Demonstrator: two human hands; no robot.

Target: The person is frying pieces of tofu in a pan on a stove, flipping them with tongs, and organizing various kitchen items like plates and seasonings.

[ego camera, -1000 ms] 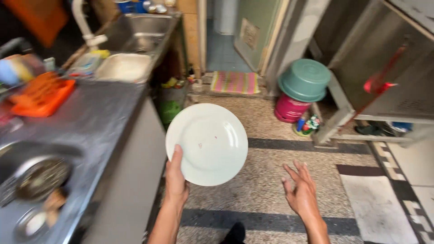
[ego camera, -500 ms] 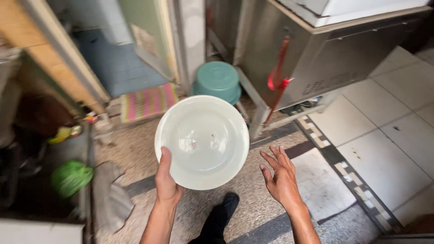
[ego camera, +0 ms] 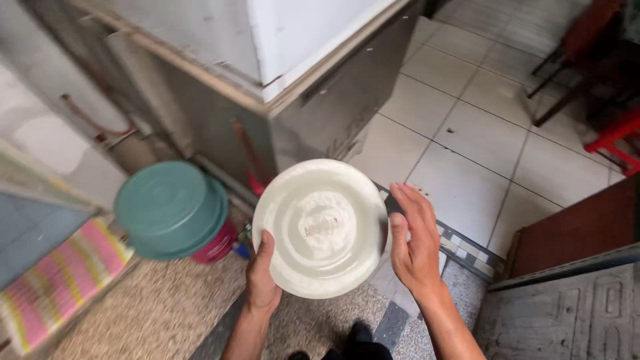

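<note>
Plate (ego camera: 320, 227) at frame centre, pinched at lower rim by left hand (ego camera: 263, 277); right hand (ego camera: 413, 247), open-fingered, now brought against its right edge. View swung from sink toward steel cabinet (ego camera: 313, 100); teal basin (ego camera: 170, 208) left.

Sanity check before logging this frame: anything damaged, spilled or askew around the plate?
Nothing damaged or spilled shows. The white plate looks whole; a small reddish mark sits near its centre, too blurred to identify. The left hand grips its lower rim, and the right hand is open beside its right edge. The teal basin lies upside down over a pink tub.
</note>
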